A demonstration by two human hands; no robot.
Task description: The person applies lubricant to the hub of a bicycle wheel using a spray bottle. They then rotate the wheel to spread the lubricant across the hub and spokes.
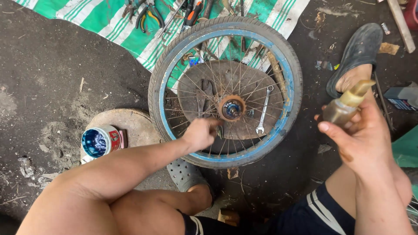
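Head view | left hand [200,134] fingers curled at wheel hub [231,109] — contents unclear | right hand [363,139] fingers grip bottle [346,106]

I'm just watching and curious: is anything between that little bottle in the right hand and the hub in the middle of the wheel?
Nothing solid blocks it. The bottle is held off to the wheel's right, the hub faces up uncovered, and the left hand rests on the spokes just below it.

Navy shorts [322,215] with white stripes, grey clogs [185,174].
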